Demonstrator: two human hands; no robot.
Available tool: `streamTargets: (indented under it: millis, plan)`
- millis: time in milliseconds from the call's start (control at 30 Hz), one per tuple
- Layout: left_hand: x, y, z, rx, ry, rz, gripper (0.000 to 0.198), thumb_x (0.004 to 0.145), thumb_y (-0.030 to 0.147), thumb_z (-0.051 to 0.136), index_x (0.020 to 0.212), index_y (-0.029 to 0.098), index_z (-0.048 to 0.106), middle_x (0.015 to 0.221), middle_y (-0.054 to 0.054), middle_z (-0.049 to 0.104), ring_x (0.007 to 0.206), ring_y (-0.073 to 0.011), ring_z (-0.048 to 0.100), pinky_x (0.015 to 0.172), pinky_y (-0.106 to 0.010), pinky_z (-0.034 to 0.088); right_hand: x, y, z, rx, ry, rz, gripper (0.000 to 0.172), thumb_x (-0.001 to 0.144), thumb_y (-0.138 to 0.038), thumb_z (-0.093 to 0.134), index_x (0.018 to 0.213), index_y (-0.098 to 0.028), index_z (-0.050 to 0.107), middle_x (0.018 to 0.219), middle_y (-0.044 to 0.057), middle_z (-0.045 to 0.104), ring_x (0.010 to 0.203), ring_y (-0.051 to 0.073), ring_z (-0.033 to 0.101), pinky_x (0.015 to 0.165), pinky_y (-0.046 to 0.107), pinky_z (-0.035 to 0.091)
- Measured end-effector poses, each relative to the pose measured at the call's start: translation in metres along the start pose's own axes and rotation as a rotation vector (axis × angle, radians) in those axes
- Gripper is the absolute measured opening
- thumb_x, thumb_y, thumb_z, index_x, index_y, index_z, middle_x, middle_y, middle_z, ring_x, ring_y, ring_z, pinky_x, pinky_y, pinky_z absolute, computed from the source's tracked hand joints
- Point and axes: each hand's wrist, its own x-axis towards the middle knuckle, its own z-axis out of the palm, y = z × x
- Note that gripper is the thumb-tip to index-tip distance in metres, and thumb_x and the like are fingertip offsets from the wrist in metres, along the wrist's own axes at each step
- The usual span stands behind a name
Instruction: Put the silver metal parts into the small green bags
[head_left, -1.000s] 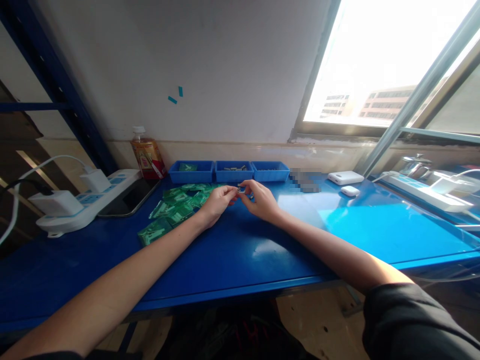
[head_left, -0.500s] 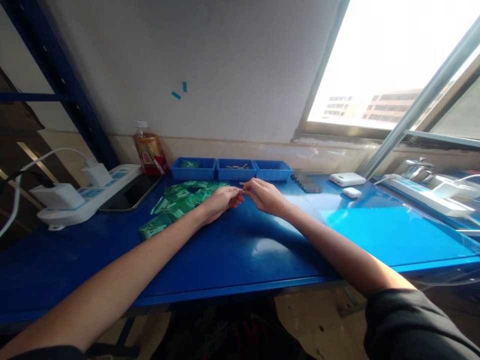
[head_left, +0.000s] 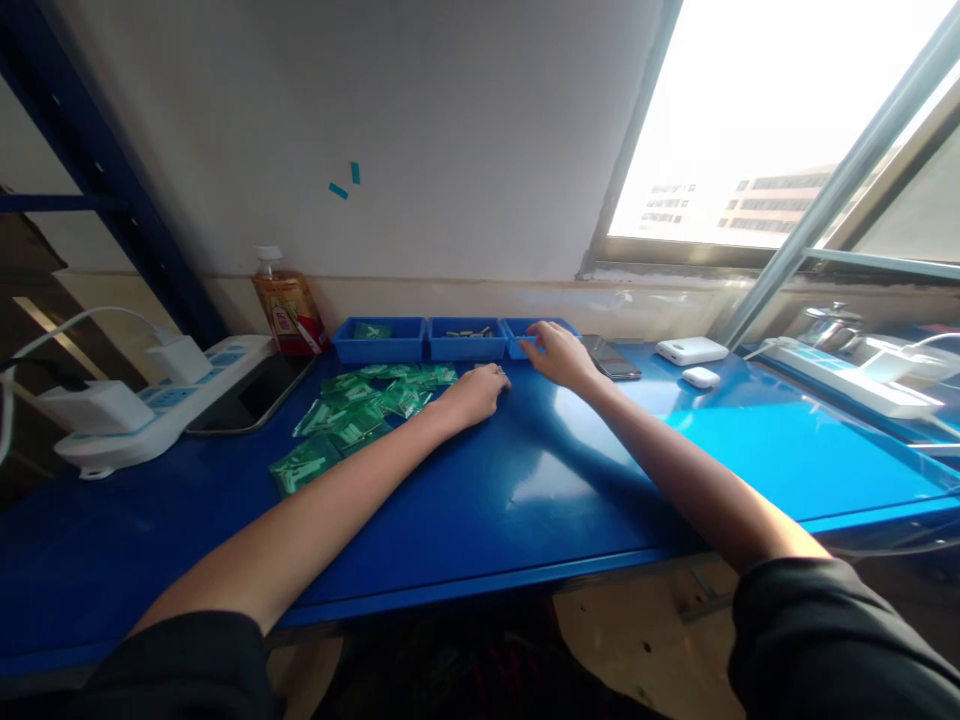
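Observation:
My left hand (head_left: 474,395) is low over the blue table, its fingers curled together at the front of the middle bin; whatever they hold is hidden. My right hand (head_left: 561,352) reaches to the right blue bin (head_left: 523,347), fingers apart and bent over its front wall, with nothing visible between them. Small metal-looking pieces lie in the middle blue bin (head_left: 466,347). In the left blue bin (head_left: 379,350) sits a green packet (head_left: 373,330). Many green packets (head_left: 352,425) are spread left of my left hand, partly behind that forearm.
On the left are a power strip (head_left: 232,352), a dark phone (head_left: 255,398) and a drink bottle (head_left: 289,305). Another phone (head_left: 613,358), a white power bank (head_left: 691,350), an earbud case (head_left: 701,378) and a second power strip (head_left: 847,380) lie to the right.
My hands were together, fingertips meeting at a small piece. Now they are apart: the right has moved forward to the right bin and opened, and the left has turned palm down.

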Motion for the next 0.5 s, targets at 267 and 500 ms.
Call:
streamTargets:
  millis: [267, 500]
  plan:
    - [-0.023, 0.007, -0.012, -0.302, 0.188, -0.169, 0.016, 0.076, 0.032, 0.064, 0.083, 0.018, 0.059, 0.076, -0.003, 0.059, 0.071, -0.0189, 0.056, 0.07, -0.029, 0.042, -0.051, -0.032, 0.012, 0.207, -0.113, -0.303, 0.016, 0.084, -0.019, 0.053, 0.099, -0.018, 0.058, 0.087, 0.005, 0.064, 0.086, 0.019, 0.058, 0.076, 0.028, 0.043]
    - [-0.068, 0.016, -0.034, -0.754, 0.183, -0.339, 0.037, 0.073, 0.05, 0.066, 0.073, 0.017, 0.047, 0.061, 0.005, 0.046, 0.056, -0.0092, 0.042, 0.053, -0.022, 0.032, -0.066, -0.069, 0.006, 0.351, -0.066, -0.541, 0.01, 0.085, -0.025, 0.054, 0.094, -0.02, 0.054, 0.088, 0.005, 0.062, 0.084, 0.018, 0.057, 0.075, 0.028, 0.044]
